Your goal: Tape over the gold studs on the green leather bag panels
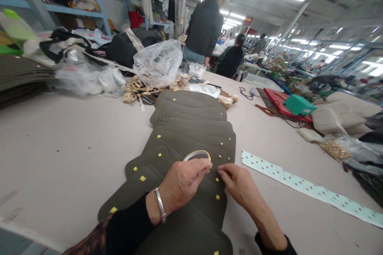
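Observation:
Overlapping dark olive fabric pieces run up the middle of the table, with small yellow tape squares along the left side and several on the right. Small metal studs show near the right edge. My left hand, with a silver bangle at its wrist, is closed on a roll of yellow tape above the pieces. Just to its right, my right hand has thumb and forefinger pinched together close to the fabric's right edge; whatever is between those fingertips is too small to make out.
A pale strip with dark dots lies to the right. Plastic bags and beige scraps sit behind the fabric. A green box rests on a red item at back right. Two people are beyond the table.

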Available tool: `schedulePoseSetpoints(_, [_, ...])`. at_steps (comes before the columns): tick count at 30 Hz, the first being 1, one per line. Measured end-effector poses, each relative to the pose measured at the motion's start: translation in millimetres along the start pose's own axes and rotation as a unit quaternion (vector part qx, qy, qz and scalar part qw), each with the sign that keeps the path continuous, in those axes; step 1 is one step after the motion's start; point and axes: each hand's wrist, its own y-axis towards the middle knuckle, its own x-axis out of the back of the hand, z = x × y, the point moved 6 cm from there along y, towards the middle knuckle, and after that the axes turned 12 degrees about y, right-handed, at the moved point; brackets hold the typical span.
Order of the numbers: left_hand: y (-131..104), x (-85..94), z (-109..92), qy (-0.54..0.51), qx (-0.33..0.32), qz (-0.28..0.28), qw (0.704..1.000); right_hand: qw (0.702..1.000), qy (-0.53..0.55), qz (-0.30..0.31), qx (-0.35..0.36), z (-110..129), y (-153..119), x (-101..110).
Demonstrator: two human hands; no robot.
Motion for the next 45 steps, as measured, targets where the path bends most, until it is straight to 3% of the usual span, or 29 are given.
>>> schedulePoseSetpoints(4, [-3,-3.6,-5,0.014,-0.008,0.021,1.000,0.984,0.147,-0.072,0.076,20,-15,15])
schedulePoseSetpoints(10, [-5,-14.8,-8,0.058,-0.006,0.053,0.997,0.968,0.091,-0.059,0.227,52,-26,8])
schedulePoseSetpoints(18, [-8,-24.3,-13,0.100,-0.023,0.101,0.990,0.961,0.031,-0.073,0.263,51,-28,-1])
schedulePoseSetpoints(24, [-1,-26.4,-8,0.127,-0.014,0.121,0.984,0.965,0.046,-0.121,0.228,48,-27,-5])
schedulePoseSetpoints(28, [6,-25.4,-13,0.139,-0.044,0.061,0.987,0.978,0.137,-0.145,0.060,26,-18,-5])
schedulePoseSetpoints(31, [8,-27.2,-20,0.119,-0.067,0.017,0.991,0.958,0.239,-0.148,-0.061,-5,-8,-4])
schedulePoseSetpoints(34, [8,-39.4,-17,0.157,-0.058,0.041,0.985,0.933,0.310,-0.132,-0.121,-37,5,-3])
schedulePoseSetpoints(39, [6,-67.0,-2,0.274,-0.054,0.153,0.948,0.946,0.293,-0.089,-0.107,-59,22,-1])
schedulePoseSetpoints(45, [5,-71.8,0,0.273,-0.061,0.177,0.944,0.988,0.126,-0.082,-0.046,-44,29,-1])
